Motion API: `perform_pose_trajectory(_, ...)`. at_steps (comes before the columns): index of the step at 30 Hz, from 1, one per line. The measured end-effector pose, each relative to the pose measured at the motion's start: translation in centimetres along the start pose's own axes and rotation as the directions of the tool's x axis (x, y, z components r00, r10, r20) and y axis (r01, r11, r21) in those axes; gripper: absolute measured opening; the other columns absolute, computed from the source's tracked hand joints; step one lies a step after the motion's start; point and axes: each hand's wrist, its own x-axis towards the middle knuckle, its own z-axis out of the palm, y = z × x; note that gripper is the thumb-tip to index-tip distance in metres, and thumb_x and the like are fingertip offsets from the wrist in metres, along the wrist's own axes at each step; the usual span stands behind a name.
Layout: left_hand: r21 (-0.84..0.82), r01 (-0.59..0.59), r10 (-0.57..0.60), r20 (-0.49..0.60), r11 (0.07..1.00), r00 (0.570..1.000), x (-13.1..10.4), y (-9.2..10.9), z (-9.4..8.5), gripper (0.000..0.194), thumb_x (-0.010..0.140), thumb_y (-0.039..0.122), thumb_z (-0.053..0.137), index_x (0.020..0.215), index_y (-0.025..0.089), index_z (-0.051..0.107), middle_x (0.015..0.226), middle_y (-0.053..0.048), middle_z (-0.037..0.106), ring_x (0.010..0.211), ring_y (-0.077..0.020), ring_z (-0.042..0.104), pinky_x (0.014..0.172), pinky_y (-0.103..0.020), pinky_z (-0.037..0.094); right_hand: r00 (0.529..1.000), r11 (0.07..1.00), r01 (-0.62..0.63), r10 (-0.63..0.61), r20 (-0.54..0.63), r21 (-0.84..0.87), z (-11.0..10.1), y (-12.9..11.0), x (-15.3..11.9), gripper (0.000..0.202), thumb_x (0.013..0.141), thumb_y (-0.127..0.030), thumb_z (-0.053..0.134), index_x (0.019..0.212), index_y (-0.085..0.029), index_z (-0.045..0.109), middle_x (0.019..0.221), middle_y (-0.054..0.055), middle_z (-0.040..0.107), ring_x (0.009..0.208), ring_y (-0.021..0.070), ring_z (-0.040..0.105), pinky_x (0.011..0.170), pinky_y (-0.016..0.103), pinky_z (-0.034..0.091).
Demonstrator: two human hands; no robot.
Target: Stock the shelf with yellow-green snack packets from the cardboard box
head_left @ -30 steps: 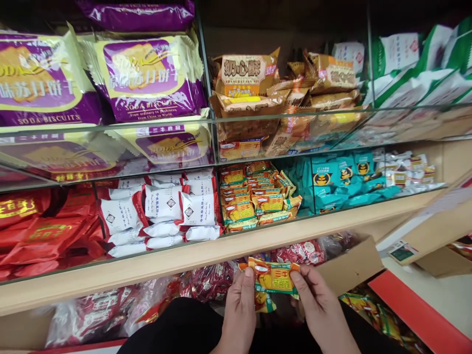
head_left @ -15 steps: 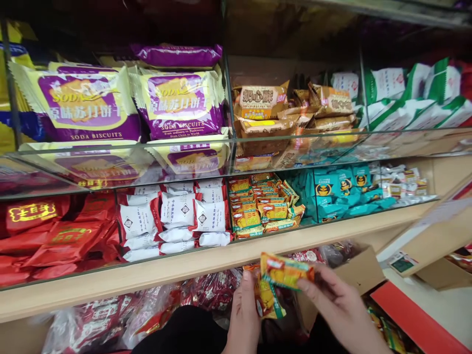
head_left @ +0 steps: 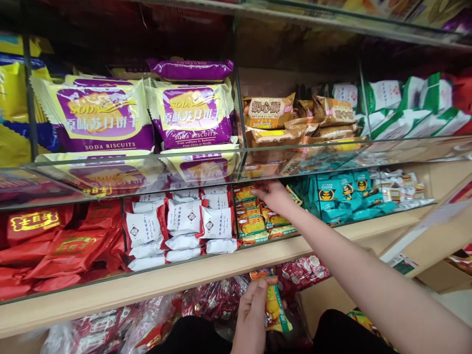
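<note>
My left hand [head_left: 251, 312], low in the middle, is closed on a yellow-and-orange biscuit packet [head_left: 273, 309] with green edges, held below the shelf's wooden front. Up in the lower shelf's bin, my right hand [head_left: 275, 197] has its fingertips pinched at the edge of a matching biscuit packet [head_left: 244, 192] on top of the stack. Part of that hand's grip is hidden behind its back. Rows of similar yellow packets [head_left: 252, 223] lie beneath and in front of it.
White-and-red packets [head_left: 184, 219] lie left of the bin, teal packets [head_left: 334, 189] right of it. A glass ledge [head_left: 206, 160] crosses just above my right hand. Purple soda biscuit packs [head_left: 106, 115] stand higher. Below are bagged dark-red goods [head_left: 212, 295] and a cardboard box [head_left: 320, 295].
My right hand has gone from beside the left hand up into the yellow packets' bin, taking a packet with it. My left hand stays low, still holding its packet. The view has shifted slightly.
</note>
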Motion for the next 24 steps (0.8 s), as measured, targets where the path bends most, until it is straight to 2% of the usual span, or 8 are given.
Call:
perform_pose_trajectory(4, -0.017, 0.035, -0.034, 0.085, 0.999, 0.996, 0.3, -0.5, -0.1, 0.034, 0.067, 0.051, 0.062, 0.079, 0.020, 0.070, 0.068, -0.002, 0.069, 0.063, -0.0191, 0.063, 0.058, -0.027, 0.046, 1.000, 0.994, -0.025, 0.024, -0.013, -0.108, 0.2, 0.5, 0.4, 0.017, 0.065, -0.031, 0.064, 0.075, -0.018, 0.058, 0.063, 0.002, 0.061, 0.063, 0.0198, 0.057, 0.058, 0.030, 0.043)
perform_pose_trajectory(7, -0.030, 0.071, -0.068, 0.102, 0.997, 0.993, 0.4, -0.9, -0.1, 0.036, 0.067, 0.052, 0.062, 0.080, 0.020, 0.069, 0.059, 0.000, 0.066, 0.052, -0.0169, 0.060, 0.049, -0.025, 0.043, 0.999, 0.988, -0.036, 0.035, -0.005, -0.153, 0.2, 0.5, 0.5, 0.017, 0.065, -0.032, 0.065, 0.073, -0.019, 0.058, 0.058, 0.001, 0.059, 0.059, 0.0191, 0.056, 0.054, 0.029, 0.041)
perform_pose_trajectory(12, -0.034, 0.073, -0.069, 0.126, 0.997, 0.990, 0.3, -1.0, 0.1, 0.036, 0.068, 0.050, 0.063, 0.083, 0.018, 0.069, 0.053, 0.000, 0.063, 0.055, -0.0173, 0.061, 0.048, -0.023, 0.041, 1.000, 0.988, -0.026, 0.026, -0.001, -0.152, 0.4, 0.4, 0.5, 0.016, 0.069, -0.028, 0.061, 0.081, -0.018, 0.059, 0.067, 0.003, 0.062, 0.064, 0.0184, 0.057, 0.059, 0.029, 0.042)
perform_pose_trajectory(15, -0.017, 0.059, -0.057, 0.128, 0.998, 0.990, 0.2, -0.9, 0.2, 0.033, 0.067, 0.048, 0.064, 0.082, 0.019, 0.069, 0.052, 0.000, 0.062, 0.058, -0.0184, 0.062, 0.050, -0.024, 0.043, 0.999, 0.991, -0.026, 0.030, 0.027, -0.134, 0.4, 0.3, 0.8, 0.017, 0.066, -0.028, 0.064, 0.079, -0.018, 0.060, 0.064, 0.002, 0.060, 0.062, 0.0175, 0.056, 0.059, 0.029, 0.042)
perform_pose_trajectory(19, 0.126, -0.060, 0.043, 0.136, 0.990, 0.990, 0.3, -0.6, 0.1, 0.023, 0.066, 0.040, 0.068, 0.079, 0.021, 0.071, 0.072, -0.002, 0.066, 0.063, -0.0156, 0.060, 0.056, -0.023, 0.045, 0.999, 0.996, -0.024, 0.027, 0.036, -0.090, -0.4, -0.5, 0.9, 0.019, 0.064, -0.029, 0.067, 0.076, -0.016, 0.059, 0.064, 0.001, 0.058, 0.059, 0.0155, 0.053, 0.056, 0.028, 0.042)
perform_pose_trajectory(22, 0.222, -0.157, 0.122, 0.164, 0.962, 0.979, 0.4, -0.8, -0.2, 0.021, 0.069, 0.038, 0.066, 0.082, 0.022, 0.071, 0.084, -0.003, 0.064, 0.066, -0.0145, 0.058, 0.059, -0.023, 0.046, 0.999, 1.000, 0.012, -0.012, -0.036, -0.002, -2.3, -1.5, -1.5, 0.023, 0.068, -0.030, 0.065, 0.085, -0.017, 0.057, 0.071, 0.000, 0.058, 0.064, 0.0141, 0.054, 0.059, 0.026, 0.043)
perform_pose_trajectory(24, 0.216, -0.181, 0.144, 0.176, 0.959, 0.974, 0.4, -1.0, -0.5, 0.022, 0.070, 0.039, 0.065, 0.085, 0.023, 0.071, 0.083, -0.003, 0.062, 0.065, -0.0143, 0.058, 0.058, -0.023, 0.046, 0.993, 0.990, 0.009, 0.007, -0.116, 0.138, -3.7, -1.9, -5.1, 0.024, 0.070, -0.032, 0.064, 0.087, -0.019, 0.054, 0.071, -0.001, 0.056, 0.064, 0.0129, 0.053, 0.056, 0.024, 0.042)
